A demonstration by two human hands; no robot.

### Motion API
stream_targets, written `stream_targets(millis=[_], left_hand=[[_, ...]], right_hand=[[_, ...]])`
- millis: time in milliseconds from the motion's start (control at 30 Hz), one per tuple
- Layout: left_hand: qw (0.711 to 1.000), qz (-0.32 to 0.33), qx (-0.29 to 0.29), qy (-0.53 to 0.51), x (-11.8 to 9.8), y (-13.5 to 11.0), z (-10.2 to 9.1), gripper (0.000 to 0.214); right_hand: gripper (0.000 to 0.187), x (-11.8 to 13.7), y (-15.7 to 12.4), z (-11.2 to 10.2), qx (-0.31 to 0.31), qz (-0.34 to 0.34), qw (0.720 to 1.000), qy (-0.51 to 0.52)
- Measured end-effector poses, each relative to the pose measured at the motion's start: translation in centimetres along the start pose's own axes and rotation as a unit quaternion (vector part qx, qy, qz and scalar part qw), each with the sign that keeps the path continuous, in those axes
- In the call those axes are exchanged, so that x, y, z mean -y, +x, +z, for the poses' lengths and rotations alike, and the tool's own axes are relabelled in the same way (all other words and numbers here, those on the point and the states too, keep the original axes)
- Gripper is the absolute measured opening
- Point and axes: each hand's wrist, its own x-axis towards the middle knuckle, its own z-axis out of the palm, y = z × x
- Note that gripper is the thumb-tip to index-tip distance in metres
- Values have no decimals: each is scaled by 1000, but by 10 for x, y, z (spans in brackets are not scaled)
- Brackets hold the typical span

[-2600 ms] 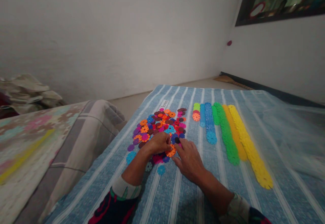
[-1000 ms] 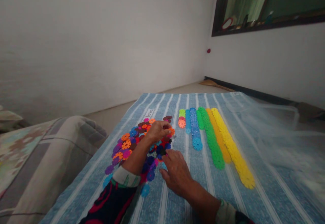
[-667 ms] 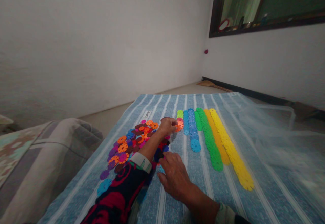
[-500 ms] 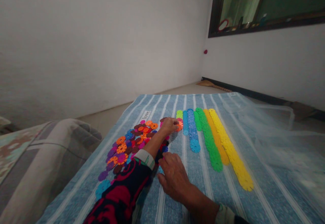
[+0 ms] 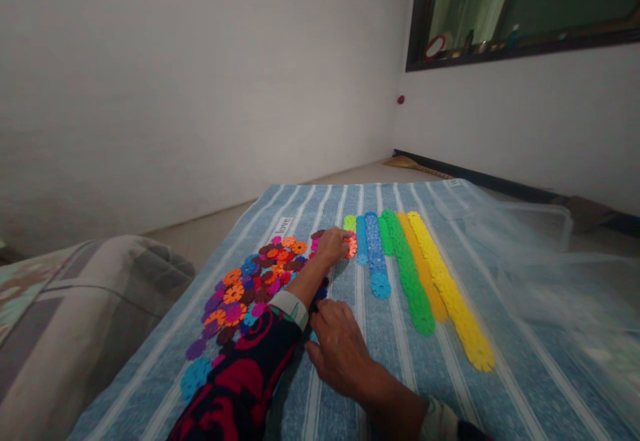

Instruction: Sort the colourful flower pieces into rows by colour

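My left hand (image 5: 331, 248) reaches across the striped cloth (image 5: 345, 368) to an orange-red flower-shaped plastic disc (image 5: 353, 245). Its fingertips are pinched at the disc's left edge. Nearer to me, my right hand (image 5: 341, 346) has its fingers bent down at the right side of a mixed pile of discs (image 5: 260, 280), with the thumb apart from them. Nothing shows in that hand; the sleeve and forearm of my left arm cover part of the pile. Right of my left hand lie overlapping rows: lime (image 5: 349, 223), blue (image 5: 373, 244), green (image 5: 407, 271), orange (image 5: 425, 274) and yellow (image 5: 450, 288).
A cloudy clear plastic container (image 5: 535, 248) stands on the right side of the cloth. At the left is a fabric-covered seat or bed edge (image 5: 125, 294). Beyond the cloth are a white wall (image 5: 200, 81) and a dark-framed window (image 5: 415, 28).
The whole view has shifted slightly, so things appear a little further left. My left hand stays at the orange-red disc and my right hand stays beside the pile, with little movement.
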Motion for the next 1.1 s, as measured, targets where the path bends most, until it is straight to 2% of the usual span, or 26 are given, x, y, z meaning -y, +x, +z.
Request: stream_targets(millis=[233,533,667,867,1100], left_hand=[[999,-35,19,9,9,-13,-15,21],[998,-38,43,-13,2,-25,-7,19],[999,-36,39,-8,6,-35,-21,16],[999,-30,45,0,32,-80,-54,17],[996,-80,32,-21,61,-146,-81,19]], right_hand=[[29,-1,-1,3,2,0,1000,-8],[29,0,-2,4,-16,-2,1000,-19],[30,-1,-3,4,-25,-12,1000,-13],[29,-2,-3,5,-24,-13,1000,-4],[32,-4,-7,7,-36,-28,999,-10]])
